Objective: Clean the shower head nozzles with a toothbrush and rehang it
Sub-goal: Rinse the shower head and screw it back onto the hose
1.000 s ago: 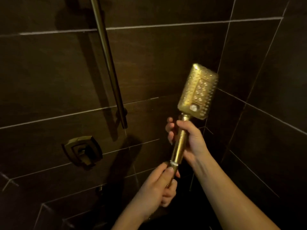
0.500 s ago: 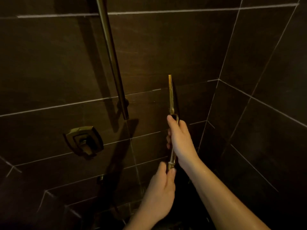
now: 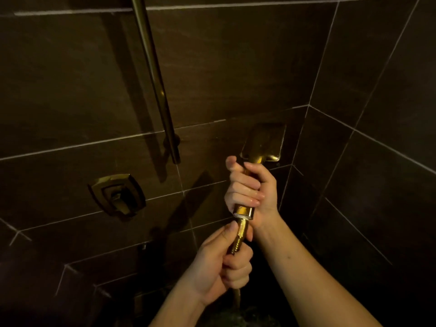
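While the right hand (image 3: 251, 185) wraps its curled fingers round the handle of the gold shower head (image 3: 264, 142), the head itself stands upright above that fist, its smooth back turned to the camera so that the nozzle face cannot be seen. It sits right of centre, close to the corner where the two dark tiled walls (image 3: 236, 67) meet. Below the right fist the handle ends in a gold collar with a thin white ring under it, and from there a ribbed gold hose fitting (image 3: 240, 232) runs down. The left hand (image 3: 221, 265) grips this fitting just below the collar, thumb laid up along it and the other fingers curled round the hose, so both hands close on the same piece, one directly above the other and nearly touching. To the left, a slanted metal slide bar (image 3: 153, 74) is fixed to the far wall, ending in a round mount. Lower left of it, a square gold valve control (image 3: 116, 194) sits on the tiles.
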A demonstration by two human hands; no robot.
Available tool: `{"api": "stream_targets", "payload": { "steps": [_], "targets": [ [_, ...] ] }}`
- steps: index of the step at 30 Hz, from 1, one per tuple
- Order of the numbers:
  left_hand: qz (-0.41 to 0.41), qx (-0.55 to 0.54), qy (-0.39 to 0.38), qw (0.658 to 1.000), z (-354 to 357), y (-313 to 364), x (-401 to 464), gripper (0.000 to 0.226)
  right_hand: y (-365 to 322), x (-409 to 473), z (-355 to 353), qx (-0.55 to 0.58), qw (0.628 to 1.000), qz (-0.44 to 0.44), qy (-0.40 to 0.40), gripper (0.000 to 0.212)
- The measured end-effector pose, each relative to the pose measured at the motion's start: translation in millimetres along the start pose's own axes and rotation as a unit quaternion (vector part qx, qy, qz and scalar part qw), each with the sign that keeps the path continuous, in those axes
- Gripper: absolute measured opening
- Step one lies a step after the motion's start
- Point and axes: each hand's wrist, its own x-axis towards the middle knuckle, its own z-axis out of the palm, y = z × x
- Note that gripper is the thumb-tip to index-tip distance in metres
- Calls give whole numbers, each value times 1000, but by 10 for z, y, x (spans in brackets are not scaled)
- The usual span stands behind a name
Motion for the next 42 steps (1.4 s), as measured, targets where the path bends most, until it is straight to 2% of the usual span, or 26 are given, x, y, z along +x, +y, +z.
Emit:
{"api": "stream_targets", "payload": {
  "steps": [2, 4, 6, 7, 8, 9, 11, 12, 13, 15, 16, 18, 20, 22, 23, 24, 25, 27, 28, 29, 30, 32, 34, 35, 38, 42],
  "targets": [
    [-7, 144, 88, 986, 22, 0, 15, 28, -29, -14, 4, -68, 996, -5, 59, 19],
    [-10, 358, 183, 916, 21, -6, 46, 22, -13, -49, -11, -199, 958, -53, 201, 20],
    [-10, 554, 250, 794, -20, -28, 90, 12, 85, -79, -25, -369, 839, -154, 369, 20],
    [-16, 611, 259, 748, -19, -40, 98, 9, 134, -91, -39, -423, 782, -199, 412, 22],
    [-12, 624, 272, 733, -25, -79, 102, 9, 181, -107, -41, -464, 745, -227, 423, 25],
    [-7, 612, 275, 742, -23, -131, 107, 12, 213, -119, -22, -500, 723, -239, 413, 28],
    [4, 469, 260, 844, 6, -204, 132, 13, 216, -132, 77, -540, 716, -220, 383, 33],
    [17, 365, 243, 899, 8, -212, 111, 15, 182, -138, 125, -515, 749, -199, 365, 36],
    [35, 264, 223, 938, -3, -203, 81, 20, 128, -140, 150, -451, 807, -175, 338, 40],
    [47, 114, 153, 981, -22, -135, 20, 28, 17, -145, 142, -282, 917, -123, 254, 44],
    [41, 71, 111, 990, -39, -103, 5, 29, -11, -151, 112, -216, 948, -99, 213, 39],
    [14, 25, 53, 998, -52, -61, -8, 28, -46, -127, -17, -108, 985, -70, 117, 29],
    [-6, 28, 42, 999, -61, -64, -11, 28, -70, -87, -127, -35, 998, -37, 49, 20],
    [-13, 102, 85, 991, -36, -49, -21, 28, -91, -83, -172, -50, 997, -19, 59, 28],
    [-15, 180, 120, 976, -38, -40, -18, 26, -96, -87, -180, -74, 993, -14, 96, 34],
    [-15, 282, 156, 947, -45, -41, -6, 24, -83, -90, -202, -111, 982, -24, 151, 36],
    [-15, 393, 193, 899, -60, -51, 11, 23, -50, -99, -226, -171, 957, -49, 229, 34],
    [-18, 581, 236, 779, -108, -123, 48, 15, 35, -106, -270, -312, 865, -120, 375, 22],
    [-21, 610, 249, 752, -126, -191, 63, 11, 71, -111, -287, -355, 831, -141, 404, 17],
    [-25, 593, 254, 763, -125, -256, 68, 9, 103, -116, -296, -375, 819, -148, 409, 16],
    [-24, 528, 253, 810, -127, -300, 72, 8, 127, -121, -293, -375, 826, -144, 396, 18],
    [-60, 341, 232, 909, -177, -261, 85, 14, 126, -135, -263, -335, 868, -108, 350, 27],
    [-101, 215, 173, 956, -245, -154, 70, 16, 98, -156, -244, -264, 918, -61, 291, 35],
    [-118, 164, 112, 973, -279, -106, 64, 15, 93, -156, -241, -227, 941, -35, 251, 37],
    [-139, 53, -45, 988, -286, -70, 117, 25, 87, -120, -212, -167, 974, 30, 151, 37],
    [-132, 13, -120, 984, -236, -176, 229, 35, 136, -113, -170, -144, 986, 75, 30, 36]
  ]
}}
